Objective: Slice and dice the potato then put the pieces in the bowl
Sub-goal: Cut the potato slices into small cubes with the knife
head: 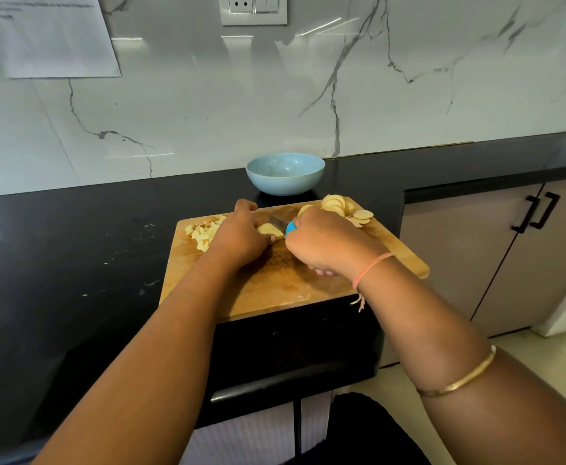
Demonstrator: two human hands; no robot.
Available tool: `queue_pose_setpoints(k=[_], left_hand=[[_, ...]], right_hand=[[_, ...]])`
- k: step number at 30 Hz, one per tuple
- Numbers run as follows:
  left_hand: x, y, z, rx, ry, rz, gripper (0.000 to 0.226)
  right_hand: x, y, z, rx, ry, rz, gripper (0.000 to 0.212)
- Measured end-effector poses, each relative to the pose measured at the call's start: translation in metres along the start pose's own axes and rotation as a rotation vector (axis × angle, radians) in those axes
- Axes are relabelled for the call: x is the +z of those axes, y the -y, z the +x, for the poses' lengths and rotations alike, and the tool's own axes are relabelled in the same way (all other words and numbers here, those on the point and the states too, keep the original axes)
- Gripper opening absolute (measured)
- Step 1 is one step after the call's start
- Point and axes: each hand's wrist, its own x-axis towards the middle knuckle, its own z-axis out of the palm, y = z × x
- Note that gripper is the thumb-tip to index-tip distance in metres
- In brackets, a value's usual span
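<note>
the wooden cutting board (275, 290) is lying at the near edge of the black counter (73, 263). on it the right hand (325, 245) is wrapping tightly around the blue handle of a knife (288, 226). the left hand (241, 236) is curling its fingers over a potato piece (270, 230) beside the blade, pinning it down. diced potato (204, 233) is lying at the board's left, round slices (343, 208) at its far right corner. just beyond the board, the blue bowl (285, 176) is standing before the marble wall (207, 105).
</note>
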Motion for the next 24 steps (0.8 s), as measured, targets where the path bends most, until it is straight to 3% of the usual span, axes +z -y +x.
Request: queue_pose_setpoints(k=[2,8,12,24], left_hand=[[-0.001,0.000,-0.001,0.005,-0.008,-0.006,0.064],[-0.001,-0.002,-0.002,0.001,-0.022,-0.018,0.061],[-0.001,-0.003,-0.002,-0.006,-0.020,-0.030,0.061],[-0.004,-0.001,-0.001,0.004,0.012,-0.026,0.058]], right_hand=[[0.000,0.006,0.002,0.023,0.004,-0.028,0.010],[-0.010,0.003,-0.014,0.009,0.060,-0.061,0.012],[-0.007,-0.014,-0.039,-0.051,0.078,-0.067,0.040],[-0.013,-0.012,-0.022,-0.093,-0.095,0.011,0.038]])
